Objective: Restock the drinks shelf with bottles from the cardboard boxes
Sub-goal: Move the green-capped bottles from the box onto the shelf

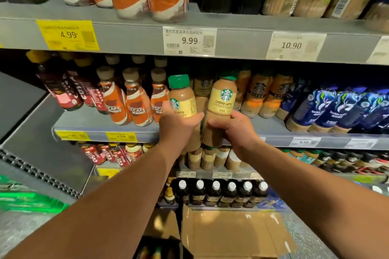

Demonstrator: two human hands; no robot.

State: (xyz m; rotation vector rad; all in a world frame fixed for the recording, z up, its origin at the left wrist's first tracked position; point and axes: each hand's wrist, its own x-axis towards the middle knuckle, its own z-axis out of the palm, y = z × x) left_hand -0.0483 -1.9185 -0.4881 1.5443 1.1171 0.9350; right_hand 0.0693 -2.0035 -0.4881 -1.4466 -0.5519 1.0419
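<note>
I hold two cheese latte bottles with green caps in front of the middle drinks shelf point(105, 126). My left hand point(176, 130) grips the left bottle point(182, 98) round its lower half. My right hand point(235, 130) grips the right bottle point(222, 100) low on its body, label facing me. Both bottles are upright, side by side, just at the shelf's front edge. Behind them stands a row of similar latte bottles point(203, 88). An open cardboard box point(229, 235) lies on the floor below my arms.
Orange coffee bottles point(134, 105) stand left of the gap, blue bottles point(328, 109) to the right. The upper shelf point(134, 35) carries price tags and more bottles. Dark bottles with white caps point(221, 193) fill the lowest shelf. A green crate point(25, 197) sits at left.
</note>
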